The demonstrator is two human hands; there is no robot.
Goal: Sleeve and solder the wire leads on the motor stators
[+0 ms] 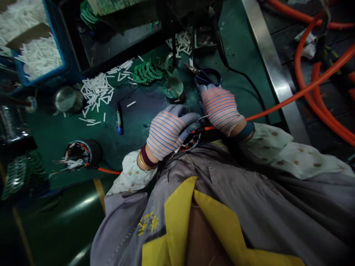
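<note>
My left hand (169,129), in a striped knit glove, is closed with its fingertips at a thin wire (204,116). Below those fingers a ring-shaped motor stator (192,142) with coloured windings is partly hidden, close to my lap. An orange cable (210,128) runs from it under my right hand (220,107). That hand wears the same kind of glove, and its curled fingertips are on the handles of dark blue scissors (208,76). The scissor blades point up and left. The thin wire reaches toward the right thumb; whether they touch is unclear.
White sleeve pieces (97,89) lie loose near a marker pen (119,118). Green toothed strips (146,72) sit beside a round tin (174,89). A second stator (80,155) stands left. A blue bin (59,44), soldering iron (217,33) and metal table edge (273,70) surround the work.
</note>
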